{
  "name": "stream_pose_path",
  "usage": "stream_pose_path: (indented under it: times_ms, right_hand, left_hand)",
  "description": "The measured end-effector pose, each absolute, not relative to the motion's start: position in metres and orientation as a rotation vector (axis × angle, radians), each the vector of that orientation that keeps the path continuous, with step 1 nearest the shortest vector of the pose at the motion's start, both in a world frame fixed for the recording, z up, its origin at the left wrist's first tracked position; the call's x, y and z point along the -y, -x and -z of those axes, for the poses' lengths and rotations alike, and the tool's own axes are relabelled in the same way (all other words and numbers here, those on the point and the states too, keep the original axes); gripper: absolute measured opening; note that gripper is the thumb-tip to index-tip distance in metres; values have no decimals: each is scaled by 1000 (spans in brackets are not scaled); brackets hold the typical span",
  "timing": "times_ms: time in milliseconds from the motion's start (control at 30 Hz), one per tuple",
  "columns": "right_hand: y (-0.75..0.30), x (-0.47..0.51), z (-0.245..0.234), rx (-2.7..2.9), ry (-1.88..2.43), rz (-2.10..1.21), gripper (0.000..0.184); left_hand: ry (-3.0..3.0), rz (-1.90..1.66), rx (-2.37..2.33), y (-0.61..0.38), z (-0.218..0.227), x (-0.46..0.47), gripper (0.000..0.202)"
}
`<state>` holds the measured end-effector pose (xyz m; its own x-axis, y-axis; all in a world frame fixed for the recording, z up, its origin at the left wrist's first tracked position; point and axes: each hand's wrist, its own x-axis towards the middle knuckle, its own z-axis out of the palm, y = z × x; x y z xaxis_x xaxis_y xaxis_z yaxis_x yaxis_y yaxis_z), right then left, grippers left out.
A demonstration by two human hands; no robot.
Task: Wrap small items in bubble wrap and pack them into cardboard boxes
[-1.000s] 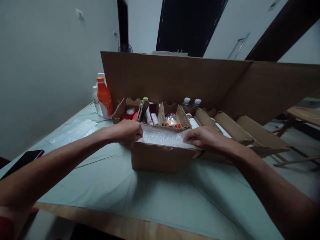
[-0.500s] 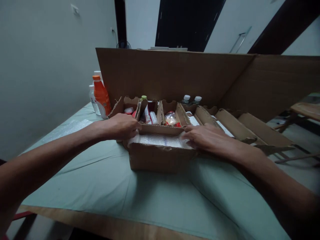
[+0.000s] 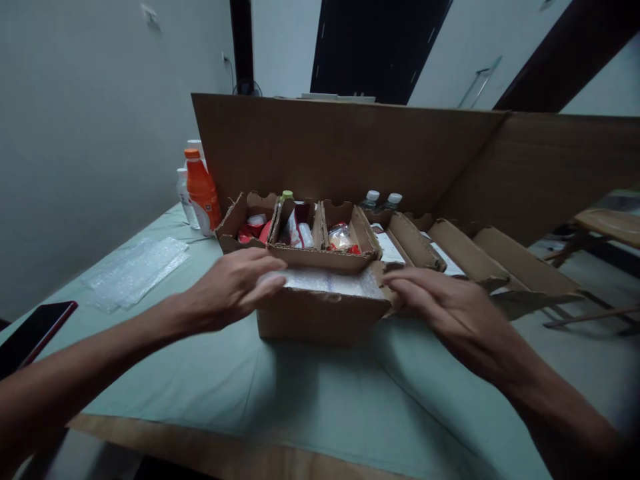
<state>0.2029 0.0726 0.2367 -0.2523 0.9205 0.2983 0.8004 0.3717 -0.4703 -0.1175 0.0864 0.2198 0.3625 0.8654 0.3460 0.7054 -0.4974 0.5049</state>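
Poising the left hand (image 3: pixel 233 287) and the right hand (image 3: pixel 450 300) at opposite ends of a cardboard box (image 3: pixel 323 323), standing on a pale green cloth (image 3: pixel 200 387) just in front of a row of cardboard bins (image 3: pixel 320 259). Seeing bubble wrap (image 3: pixel 340 285) lying inside that box, spreading across most of the visible mouth near the front rim. Curving the left fingers beside the left end, with thumb and forefinger moderately parted and pointing toward the wrap, apparently gripping nothing. Drawing the right thumb and forefinger close together by the right corner; being unable to tell from this angle whether pinching or merely touching anything there. Facing red things (image 3: pixel 250 231) in the leftmost bin, a dark-red-and-white packet (image 3: pixel 301 230) in the next, and a clear packet (image 3: pixel 340 235) in the third. Viewing two white-capped bottles (image 3: pixel 371 198) farther back, and white sheets (image 3: pixel 387 245) inside bins toward the right. Having an orange bottle (image 3: pixel 203 193) standing upright at the far left, with flat plastic wrapping (image 3: pixel 137 270) lying nearer and a dark phone (image 3: pixel 37 333) resting closer still. Looking onto a tall cardboard panel (image 3: pixel 320 143) rising behind the bins.
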Motion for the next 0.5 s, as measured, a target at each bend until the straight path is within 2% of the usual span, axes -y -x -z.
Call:
stream_pose_path:
  times_ms: [67, 133, 233, 300, 500]
  right_hand:
    - [-225, -49, -217, 1789, 1556, -188, 39]
    - [-238, -39, -187, 1657, 1631, -255, 38]
    - [-231, -52, -140, 1684, 1627, -483, 69]
    - [-214, -71, -118, 1719, 1542, -593, 76]
    - [-187, -73, -97, 1678, 1469, -614, 64]
  left_hand:
    - [-2281, -1149, -1444, 139, -193, -59, 31]
    - [-2101, -1313, -1567, 149, -159, -43, 26]
    - [-1881, -1240, -1581, 134, -114, -47, 47]
    - [-1783, -1196, -1505, 111, -97, -63, 52]
    - [-1548, -1342, -1440, 69, -78, -72, 58]
